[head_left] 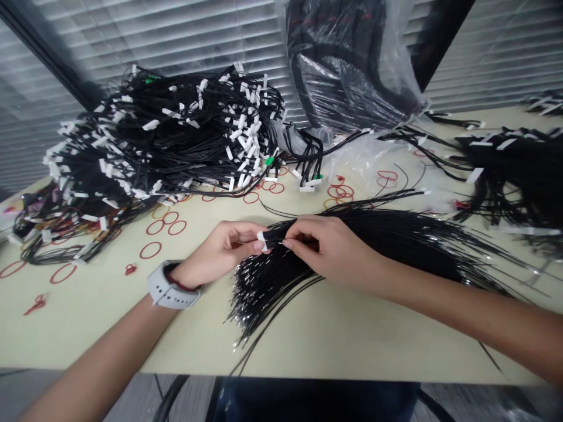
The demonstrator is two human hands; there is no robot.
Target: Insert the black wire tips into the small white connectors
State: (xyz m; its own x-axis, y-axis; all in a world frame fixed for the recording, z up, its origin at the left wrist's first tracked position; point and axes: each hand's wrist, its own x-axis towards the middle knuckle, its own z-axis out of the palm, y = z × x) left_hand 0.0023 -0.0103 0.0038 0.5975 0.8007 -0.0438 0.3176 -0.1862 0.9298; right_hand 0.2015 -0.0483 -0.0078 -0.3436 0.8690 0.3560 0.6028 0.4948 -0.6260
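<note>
My left hand (235, 246), with a pale watch band on its wrist, pinches a small white connector (263, 241) between thumb and fingers. Just to its right, my right hand (319, 243) is closed in a pinch on a thin black wire whose shiny tip (282, 242) points toward the connector. A small gap seems to lie between tip and connector. Under both hands spreads a thick bundle of black wires (272, 281) with silvery terminals at its ends. My curled right fingers partly hide the wire.
A large heap of black cables with white connectors (185, 140) stands at the back left. Red rubber bands (151, 250) lie scattered on the table (109, 328). Plastic-wrapped black cables (343, 70) lean against the blinds. More connector cables (523, 170) lie at the right.
</note>
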